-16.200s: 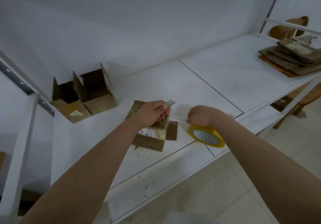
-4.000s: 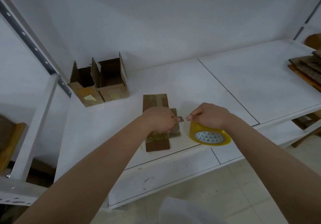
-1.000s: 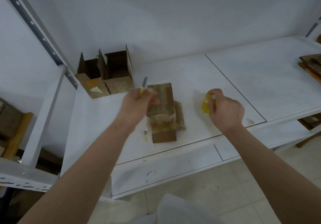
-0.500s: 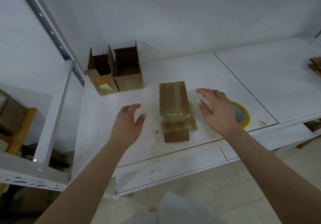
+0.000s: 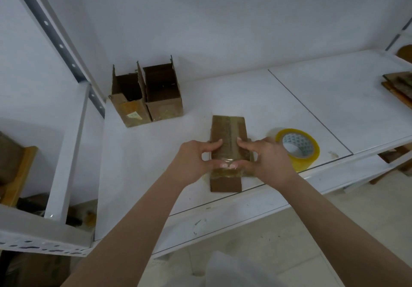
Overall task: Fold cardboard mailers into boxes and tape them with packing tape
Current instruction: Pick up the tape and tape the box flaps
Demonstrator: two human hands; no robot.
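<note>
Fingers [image 5: 214, 145] of the left hand [image 5: 191, 162] curl round the left side of the taped cardboard box [image 5: 228, 130]; the right hand [image 5: 270, 160] grips the right side, both thumbs pressed on glossy clear tape at the near top edge. Box: oblong, brown, matte corrugated board, lying near the front edge of the white desk [image 5: 245, 95]. Packing tape roll [image 5: 297, 147]: yellowish ring, patterned white core, lying flat just right of the right hand. Two open-topped cardboard boxes [image 5: 147, 95] stand side by side at back left. Flat cardboard stack [image 5: 399, 86], far right edge.
</note>
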